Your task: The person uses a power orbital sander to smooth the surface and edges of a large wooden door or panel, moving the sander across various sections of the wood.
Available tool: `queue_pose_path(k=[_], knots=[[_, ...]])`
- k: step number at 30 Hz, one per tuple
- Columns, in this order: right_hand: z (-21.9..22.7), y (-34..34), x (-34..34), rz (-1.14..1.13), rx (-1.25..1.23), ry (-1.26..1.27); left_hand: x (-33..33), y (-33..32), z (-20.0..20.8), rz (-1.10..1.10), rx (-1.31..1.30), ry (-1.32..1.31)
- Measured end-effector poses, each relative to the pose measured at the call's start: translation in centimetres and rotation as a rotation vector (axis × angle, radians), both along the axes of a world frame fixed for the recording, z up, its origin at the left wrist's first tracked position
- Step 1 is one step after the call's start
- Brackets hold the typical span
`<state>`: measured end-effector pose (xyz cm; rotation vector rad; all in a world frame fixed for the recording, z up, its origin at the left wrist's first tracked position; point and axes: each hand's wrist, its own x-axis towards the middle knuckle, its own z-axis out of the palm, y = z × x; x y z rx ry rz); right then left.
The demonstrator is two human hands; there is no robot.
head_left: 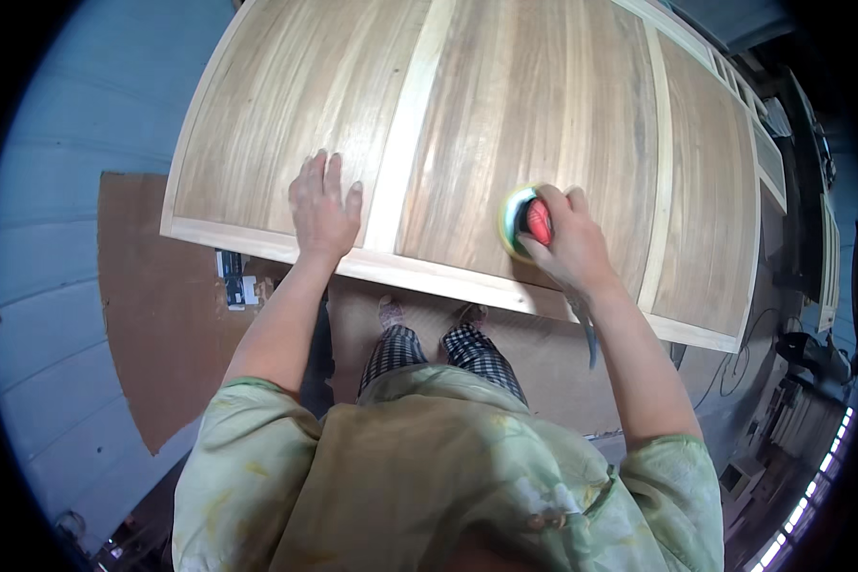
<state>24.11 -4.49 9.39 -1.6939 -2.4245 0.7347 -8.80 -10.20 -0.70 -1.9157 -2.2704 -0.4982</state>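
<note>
Rests the left hand (325, 212) palm down on the near left part of a large framed wooden panel (553, 105), just left of a pale strip (408, 143), with the fingers loosely parted and the thumb out to the right. Grips a round sander (514, 222) in the right hand (574, 236), with thumb and fingers curled around its red and black top. Holds it at the panel's middle section, toward the near edge, between two pale strips. Cannot tell whether its disc sits fully flat on the wood. Shows a blue-grey cord (591, 345) hanging below the right wrist. Stands at the near edge in checked trousers (397, 351). Has brown cardboard (148, 305) low on the left, beyond the panel's edge.
</note>
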Motion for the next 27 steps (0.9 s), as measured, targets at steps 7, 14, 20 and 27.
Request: queue_pose_path(k=[7,14,20,27], knots=[[0.6,-5.1,-10.2,0.5,-0.053,0.006,-0.1,-0.2,0.0,0.024,-0.033,-0.038],[2.0,-4.7,-10.4,0.44,-0.035,-0.154,0.3,-0.3,0.3,0.012,-0.015,-0.068],[1.2,-1.2,-12.1,0.134,-0.003,-0.061,-1.8,0.3,0.7,-0.132,-0.066,-0.126],[0.5,-7.8,-13.3,0.408,-0.031,0.005,-8.4,1.9,0.9,-0.214,-0.074,-0.033]])
